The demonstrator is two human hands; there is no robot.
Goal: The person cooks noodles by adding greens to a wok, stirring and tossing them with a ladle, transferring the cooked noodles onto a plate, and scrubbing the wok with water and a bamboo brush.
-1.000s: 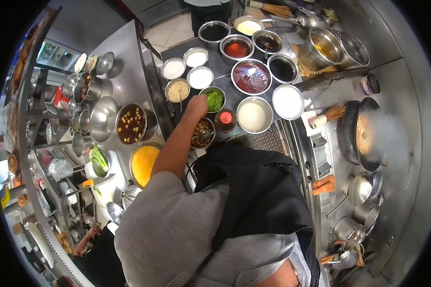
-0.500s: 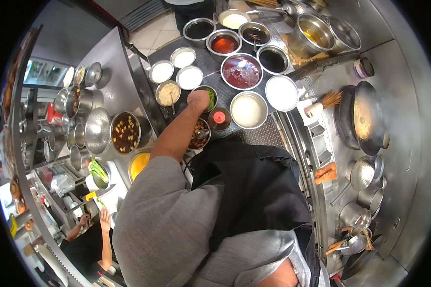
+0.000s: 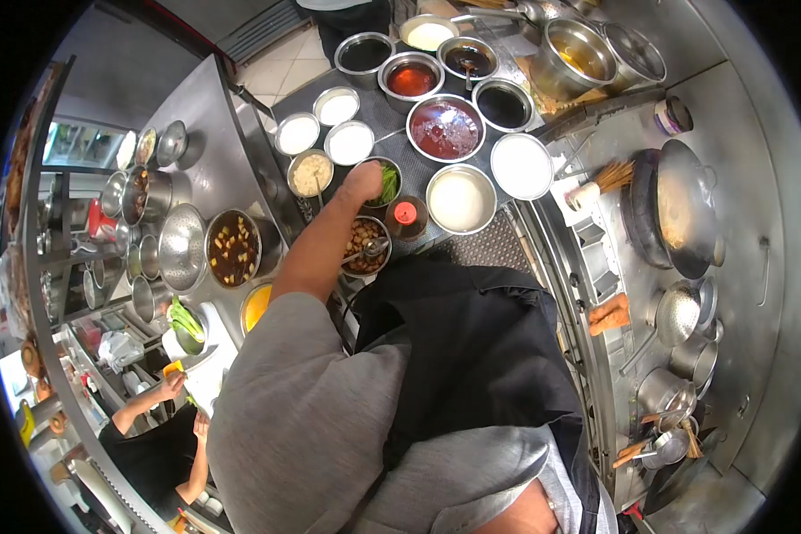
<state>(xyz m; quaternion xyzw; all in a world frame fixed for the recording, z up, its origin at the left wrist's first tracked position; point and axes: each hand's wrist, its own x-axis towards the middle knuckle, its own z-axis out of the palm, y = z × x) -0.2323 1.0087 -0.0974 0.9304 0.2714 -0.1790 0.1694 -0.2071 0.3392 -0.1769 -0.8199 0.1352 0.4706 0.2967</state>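
Note:
My left hand (image 3: 362,182) is at the left rim of a small metal bowl of cut green vegetables (image 3: 388,182), its fingers curled in and mostly hidden from above. What they hold, if anything, I cannot make out. Below it sits a bowl of brown diced pieces (image 3: 366,238) with a metal spoon (image 3: 376,246) in it. A dark bottle with a red cap (image 3: 406,214) stands to the right. Close on the left is a tub of pale paste (image 3: 311,175) with a spoon handle. My right hand is out of view; only some bare skin below a grey sleeve shows at the bottom.
Bowls of white powder (image 3: 349,142), red sauce (image 3: 445,129) and creamy liquid (image 3: 461,198) crowd the counter. At right a wok (image 3: 685,209) steams beside a bamboo brush (image 3: 612,175). At lower left a co-worker's hands (image 3: 173,384) work at a white board (image 3: 212,356).
My left hand has drawn back slightly leftward, uncovering more of the greens and the diced pieces. The co-worker's hands have shifted at the board. The wok has tilted or turned a little.

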